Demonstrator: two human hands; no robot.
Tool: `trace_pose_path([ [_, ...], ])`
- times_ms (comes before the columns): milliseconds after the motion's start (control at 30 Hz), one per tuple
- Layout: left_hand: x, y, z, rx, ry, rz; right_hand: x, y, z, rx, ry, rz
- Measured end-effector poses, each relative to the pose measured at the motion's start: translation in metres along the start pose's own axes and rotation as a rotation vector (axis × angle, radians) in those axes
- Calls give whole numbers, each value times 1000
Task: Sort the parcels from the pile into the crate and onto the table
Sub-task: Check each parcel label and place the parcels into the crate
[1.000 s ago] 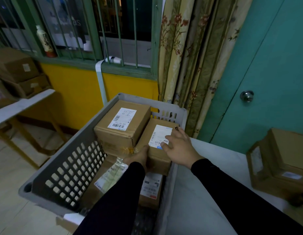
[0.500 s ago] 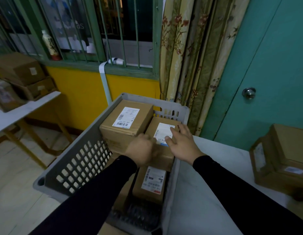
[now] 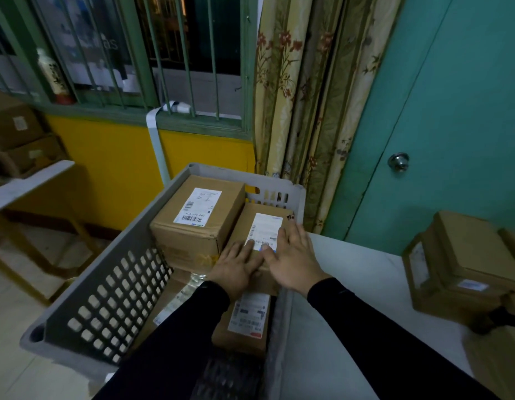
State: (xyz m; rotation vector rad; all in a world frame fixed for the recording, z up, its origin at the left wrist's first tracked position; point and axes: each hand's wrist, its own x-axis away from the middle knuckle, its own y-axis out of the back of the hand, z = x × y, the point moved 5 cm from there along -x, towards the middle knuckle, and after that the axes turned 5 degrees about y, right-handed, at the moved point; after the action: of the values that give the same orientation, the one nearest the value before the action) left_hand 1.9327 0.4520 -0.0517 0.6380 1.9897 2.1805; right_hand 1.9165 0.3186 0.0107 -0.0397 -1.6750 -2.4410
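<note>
A grey perforated crate [image 3: 115, 290] holds several brown cardboard parcels with white labels. A small labelled parcel [image 3: 265, 223] sits at the crate's far right corner, beside a bigger parcel [image 3: 198, 215]. My left hand [image 3: 236, 269] lies flat on the small parcel's near end, fingers straight. My right hand [image 3: 291, 261] rests on the same parcel's top with fingers spread over its label. Another labelled parcel [image 3: 247, 321] lies lower in the crate, below my wrists. The pile of parcels [image 3: 467, 267] stands on the white table [image 3: 351, 298] at the right.
A second white table [image 3: 28, 180] with stacked boxes [image 3: 16, 134] stands at the left. Behind the crate are a yellow wall, a barred window, a floral curtain [image 3: 308, 111] and a teal door [image 3: 452, 111] with a knob. Tiled floor lies at the lower left.
My left hand came up from the gap below the parcels and now lies flat on the small parcel. My right hand stays on its label. The view shifted slightly.
</note>
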Motion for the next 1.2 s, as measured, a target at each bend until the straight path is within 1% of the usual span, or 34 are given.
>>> trace_pose_path([
  [200,-1,7,-3,-45,0,20,0,1,-1,-47,1,-14],
  [333,2,32,-4,-30,-6,-33,5,9,-5,-122,39,-56],
  [400,4,51,-1,14,12,-54,14,21,-6,-148,35,-63],
  [467,7,74,2,89,30,-86,27,37,-9,-175,37,-108],
  [567,13,108,-3,305,34,-182,47,56,-19,-230,-1,-188],
  [667,20,136,-19,440,19,-228,67,70,-33,-251,-50,-253],
  [800,21,161,-62,550,-57,-222,111,83,-65,-244,-151,-344],
  [933,16,164,-126,568,-155,-207,169,92,-114,-241,-317,-402],
  [1067,21,153,-192,673,-235,-119,229,92,-166,-298,-444,-477],
  [1167,29,147,-244,806,-248,-37,275,91,-209,-356,-544,-540],
  [1200,31,145,-256,843,-245,-13,286,90,-220,-368,-577,-531],
])
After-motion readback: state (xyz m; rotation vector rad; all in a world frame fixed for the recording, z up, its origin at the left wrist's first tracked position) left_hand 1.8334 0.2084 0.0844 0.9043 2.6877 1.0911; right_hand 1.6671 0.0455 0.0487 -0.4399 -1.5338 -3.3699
